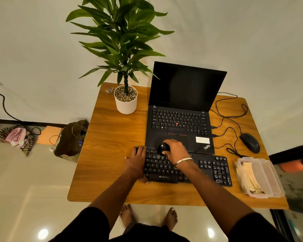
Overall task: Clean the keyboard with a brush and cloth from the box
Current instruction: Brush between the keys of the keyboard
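A black keyboard [212,169] lies across the front of the wooden table [110,137], just before a laptop. My right hand [176,151] grips a round black brush [163,148] and holds it down on the keyboard's upper left keys. My left hand [136,162] clasps the keyboard's left end, fingers over the far corner and thumb at the front edge. At the table's right end stands a clear plastic box [269,179] with a beige cloth [250,177] lying inside it.
An open black laptop [182,123] sits behind the keyboard. A black mouse [250,142] and loose cables lie to its right. A white potted plant [126,100] stands at the back left. A dark bag [70,138] sits on the floor left of the table.
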